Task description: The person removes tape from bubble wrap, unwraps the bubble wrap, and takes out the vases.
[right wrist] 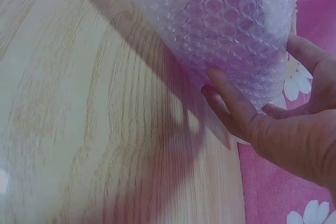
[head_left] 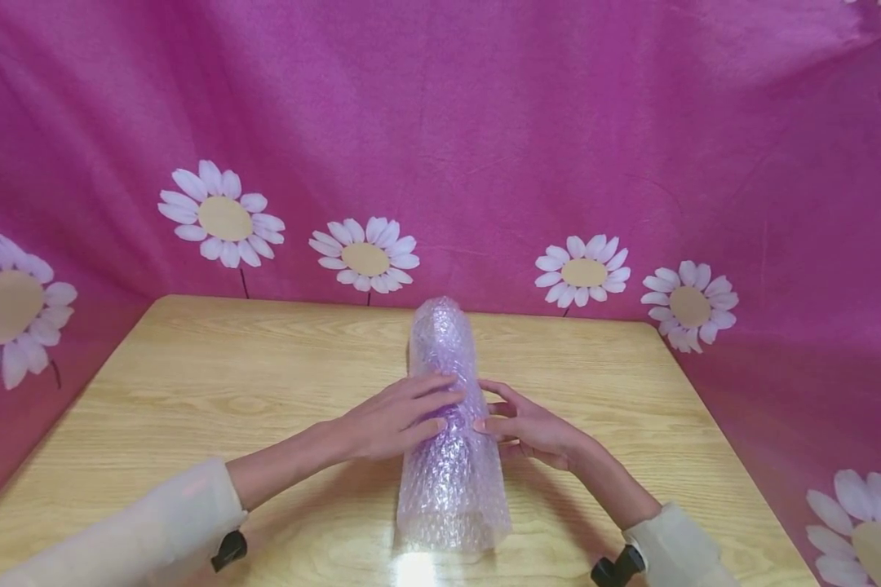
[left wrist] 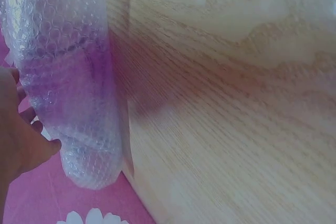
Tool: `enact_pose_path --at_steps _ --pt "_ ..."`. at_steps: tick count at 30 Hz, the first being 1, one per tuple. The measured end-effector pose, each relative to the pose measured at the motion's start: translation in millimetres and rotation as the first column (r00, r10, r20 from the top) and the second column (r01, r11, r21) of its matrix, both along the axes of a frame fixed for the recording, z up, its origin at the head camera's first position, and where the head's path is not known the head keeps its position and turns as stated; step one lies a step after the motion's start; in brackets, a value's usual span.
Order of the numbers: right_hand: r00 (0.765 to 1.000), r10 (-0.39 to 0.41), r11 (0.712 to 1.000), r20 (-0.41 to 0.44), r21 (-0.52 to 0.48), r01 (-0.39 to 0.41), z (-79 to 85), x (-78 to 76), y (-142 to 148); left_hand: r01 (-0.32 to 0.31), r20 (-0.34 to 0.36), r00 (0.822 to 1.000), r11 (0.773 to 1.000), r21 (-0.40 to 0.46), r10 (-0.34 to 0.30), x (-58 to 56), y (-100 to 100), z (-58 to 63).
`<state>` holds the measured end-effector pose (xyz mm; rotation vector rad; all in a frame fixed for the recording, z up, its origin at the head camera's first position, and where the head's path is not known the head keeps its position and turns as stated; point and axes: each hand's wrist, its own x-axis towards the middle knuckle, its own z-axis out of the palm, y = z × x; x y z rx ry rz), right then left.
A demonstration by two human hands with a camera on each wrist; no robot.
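A long roll of clear bubble wrap lies lengthwise in the middle of the table, its near end loose and flared. Through the layers a purple patch shows in the left wrist view; what is wrapped inside is blurred by the bubbles. My left hand rests over the roll's upper left side with fingers stretched across it. On the opposite side, my right hand touches the wrap with thumb and fingertips, its fingers spread and relaxed. The right wrist view shows those fingers lying along the wrap's lower edge.
The light wood table runs back to a magenta cloth printed with white daisies, which also hangs at both sides. Each sleeved forearm has a small black device at the cuff.
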<state>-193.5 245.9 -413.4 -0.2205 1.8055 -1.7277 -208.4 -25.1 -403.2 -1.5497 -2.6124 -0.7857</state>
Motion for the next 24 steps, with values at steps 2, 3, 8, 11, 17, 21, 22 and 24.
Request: enact_pose_path --at_steps 2,3,8,11,17,21,22,24 --pt "1.000 -0.002 1.000 -0.002 0.003 0.002 0.7 0.7 -1 -0.009 0.009 1.000 1.000 -0.026 0.010 0.8 0 -0.3" --pt "1.000 -0.003 1.000 -0.005 0.005 0.003 1.0 1.0 -1 -0.015 0.015 1.000 0.999 -0.037 0.015 1.4 -1 -0.1" --pt "1.000 -0.013 1.000 -0.017 0.020 0.013 1.4 1.9 -4 -0.039 0.028 0.999 0.997 -0.070 0.041 4.8 -1 1.8" --pt "0.999 -0.022 0.999 -0.026 0.037 0.023 1.2 2.8 -5 -0.040 0.010 0.999 0.995 -0.093 0.041 5.8 -1 4.0" --pt "0.994 -0.054 0.988 -0.100 0.141 0.068 5.1 7.9 -9 -0.033 -0.032 0.999 0.990 -0.138 0.029 7.8 -1 9.3" --pt "0.959 -0.086 0.958 -0.269 0.241 0.153 12.0 15.0 -15 -0.033 -0.065 0.998 0.990 -0.134 0.024 8.4 1 10.7" --pt "0.939 -0.084 0.946 -0.334 0.270 0.181 13.6 17.2 -17 -0.032 -0.073 0.997 0.991 -0.131 0.023 8.5 1 10.9" --pt "0.883 -0.066 0.914 -0.465 0.327 0.241 17.7 23.1 -21 -0.033 -0.090 0.996 0.992 -0.125 0.022 8.4 1 10.8"
